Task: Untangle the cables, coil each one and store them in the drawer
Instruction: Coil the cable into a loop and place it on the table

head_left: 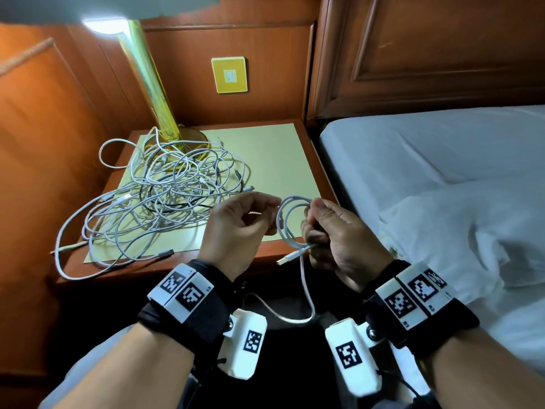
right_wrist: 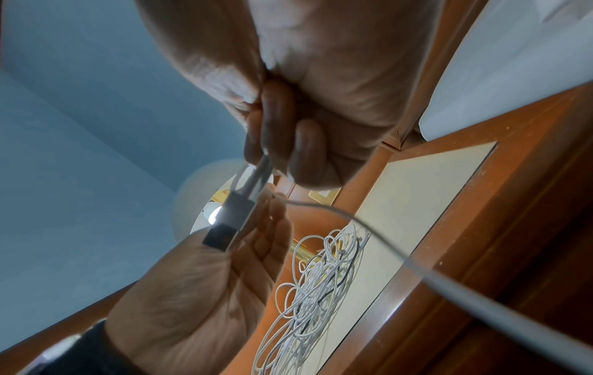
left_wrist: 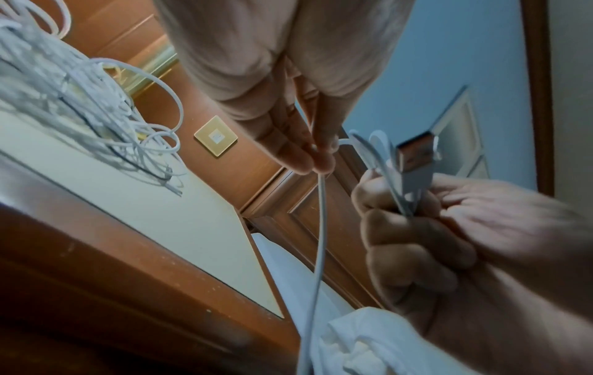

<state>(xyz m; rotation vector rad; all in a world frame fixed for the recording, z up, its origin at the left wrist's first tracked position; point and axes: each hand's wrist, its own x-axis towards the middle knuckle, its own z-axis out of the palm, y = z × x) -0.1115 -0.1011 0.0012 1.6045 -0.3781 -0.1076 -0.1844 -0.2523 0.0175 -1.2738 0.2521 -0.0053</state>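
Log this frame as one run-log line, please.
stage: coiling one white cable | right hand: grips coil loops, USB plug sticking out | left hand: pinches free strand | cable tangle: on nightstand

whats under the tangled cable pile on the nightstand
The pile of cables lies on a pale mat and partly over the lamp base. Anything beneath its dense middle is hidden.

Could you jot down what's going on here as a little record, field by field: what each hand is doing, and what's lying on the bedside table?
Right hand: grips a partly coiled white cable, its USB plug sticking out below.
Left hand: pinches the same cable's loose run between thumb and fingertips.
Loose end: hangs down between the wrists.
Bedside table: bears a tangled pile of cables, mostly white, one dark.
Lamp: stands at the table's back, cables round its base.
Drawer: not in view.
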